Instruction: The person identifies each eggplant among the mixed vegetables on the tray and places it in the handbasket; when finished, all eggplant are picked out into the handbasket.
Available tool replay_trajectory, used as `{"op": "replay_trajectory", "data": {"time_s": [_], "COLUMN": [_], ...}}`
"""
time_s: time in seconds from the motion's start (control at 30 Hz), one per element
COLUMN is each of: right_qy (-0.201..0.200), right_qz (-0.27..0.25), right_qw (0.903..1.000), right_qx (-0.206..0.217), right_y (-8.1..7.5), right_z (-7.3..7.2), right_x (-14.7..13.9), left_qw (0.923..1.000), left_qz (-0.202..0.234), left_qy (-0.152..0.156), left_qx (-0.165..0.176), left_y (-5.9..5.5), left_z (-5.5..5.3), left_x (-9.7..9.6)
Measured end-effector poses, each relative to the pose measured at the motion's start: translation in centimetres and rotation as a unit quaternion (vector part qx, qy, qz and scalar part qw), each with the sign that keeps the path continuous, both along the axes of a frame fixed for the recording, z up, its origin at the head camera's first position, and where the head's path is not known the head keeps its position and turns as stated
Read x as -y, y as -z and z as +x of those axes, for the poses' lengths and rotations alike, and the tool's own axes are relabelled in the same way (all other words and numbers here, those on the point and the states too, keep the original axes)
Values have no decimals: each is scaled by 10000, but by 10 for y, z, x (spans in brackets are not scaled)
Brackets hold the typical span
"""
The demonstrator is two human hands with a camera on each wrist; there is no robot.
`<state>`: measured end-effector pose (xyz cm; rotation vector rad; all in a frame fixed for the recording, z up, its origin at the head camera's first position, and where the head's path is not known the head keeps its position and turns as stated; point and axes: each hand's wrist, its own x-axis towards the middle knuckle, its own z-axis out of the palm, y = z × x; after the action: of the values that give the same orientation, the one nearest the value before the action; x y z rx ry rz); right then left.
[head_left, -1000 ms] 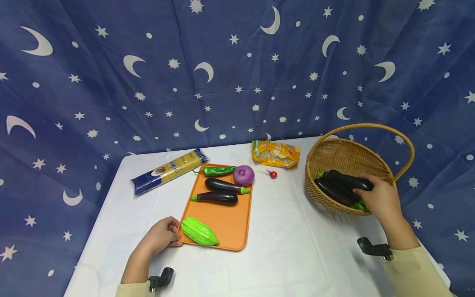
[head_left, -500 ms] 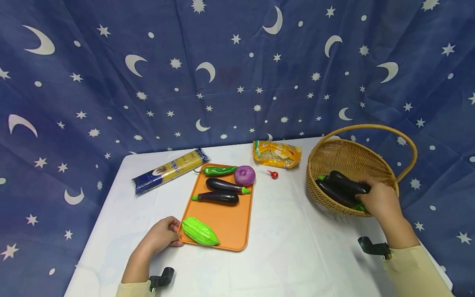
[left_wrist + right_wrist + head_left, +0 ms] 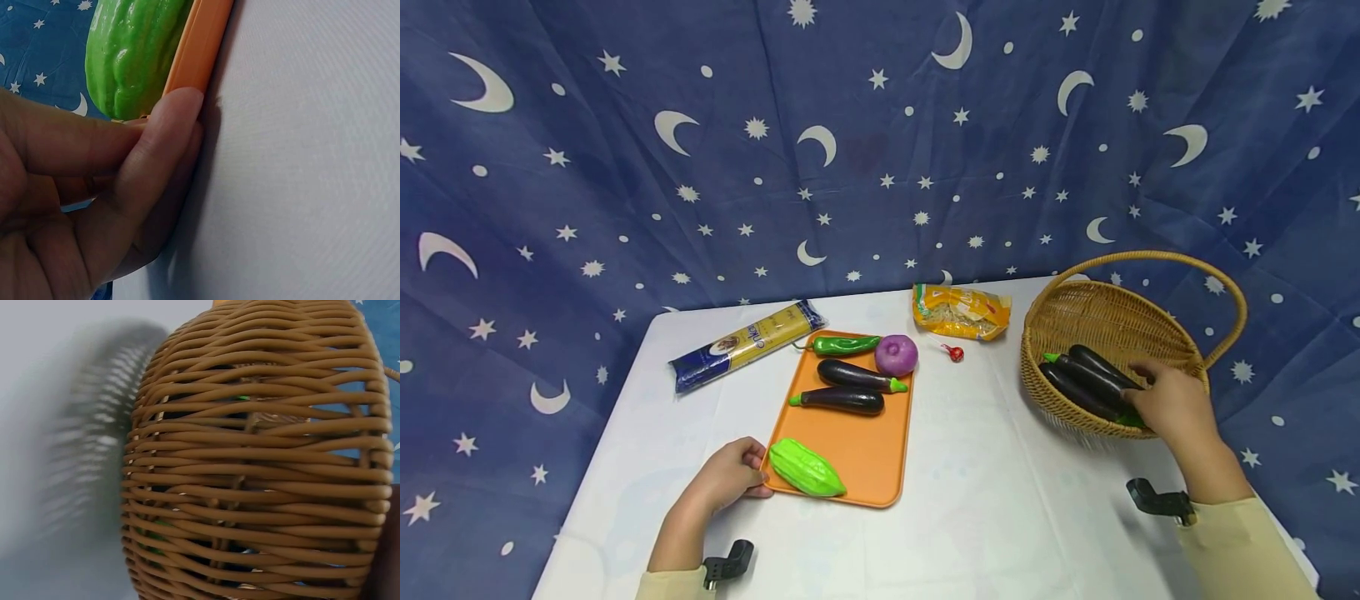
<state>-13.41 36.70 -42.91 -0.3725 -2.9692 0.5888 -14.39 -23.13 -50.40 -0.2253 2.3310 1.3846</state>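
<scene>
My left hand [image 3: 727,475] pinches the near left corner of the orange tray [image 3: 868,458] between thumb and fingers; the left wrist view shows the tray rim [image 3: 199,47] in that grip. On the tray lie a bright green bitter melon [image 3: 807,468], two eggplants [image 3: 842,400], a green chili pepper [image 3: 846,344] and a purple onion [image 3: 896,356]. Inside the wicker basket [image 3: 1112,317], my right hand [image 3: 1176,406] holds the near end of an eggplant [image 3: 1101,363]. More dark eggplants [image 3: 1070,392] lie beside it. Basket weave [image 3: 262,456] hides the right fingers in the right wrist view.
A blue and yellow pasta packet [image 3: 748,343] lies left of the tray's far end. Behind the onion, toward the back edge, sits an orange pasta bag [image 3: 962,312], with a small red wrapped candy [image 3: 955,353] in front. The basket's tall handle [image 3: 1150,254] arches over its opening.
The eggplant at my right hand has sunk lower, lying down against the others in the basket. The left hand stays at the tray corner.
</scene>
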Motion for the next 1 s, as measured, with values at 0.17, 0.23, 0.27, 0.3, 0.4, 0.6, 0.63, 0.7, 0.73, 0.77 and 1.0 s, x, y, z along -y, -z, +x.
{"op": "replay_trajectory", "data": {"time_s": [0.17, 0.23, 0.27, 0.3, 0.4, 0.6, 0.63, 0.7, 0.73, 0.77, 1.0], "right_qy": [27, 52, 63, 74, 112, 133, 122, 103, 99, 94, 44], "right_qz": [-177, -236, -266, -298, -439, -652, -680, -731, -740, -743, -1122], "right_qw": [9989, 9981, 9975, 9969, 9948, 9913, 9908, 9898, 9892, 9888, 9863], "right_qx": [-430, -564, -644, -729, -916, -1138, -1162, -1222, -1261, -1293, -1208], "right_y": [-4, -6, -7, -8, -11, -18, -19, -21, -22, -23, -31], "right_z": [0, 1, 1, 1, 1, 0, 0, -1, -1, -1, -5], "right_x": [6, 8, 10, 11, 14, 20, 21, 24, 25, 26, 37], "left_qw": [10000, 10000, 10000, 10000, 9999, 9999, 9999, 9999, 9999, 9999, 10000], "left_qz": [-12, -53, -61, -65, -89, -86, -86, -88, -90, -91, -33], "left_qy": [-5, 4, 4, 7, 14, 4, 2, 1, 3, 8, 8], "left_qx": [-4, -24, -29, -37, -69, -84, -82, -75, -71, -71, -80], "left_y": [1, 0, 0, 0, 0, 0, 0, 0, 0, 0, -1], "left_z": [0, 1, 1, 1, 1, 2, 2, 2, 2, 2, 1], "left_x": [1, 1, 1, 1, 1, 1, 1, 1, 1, 1, 0]}}
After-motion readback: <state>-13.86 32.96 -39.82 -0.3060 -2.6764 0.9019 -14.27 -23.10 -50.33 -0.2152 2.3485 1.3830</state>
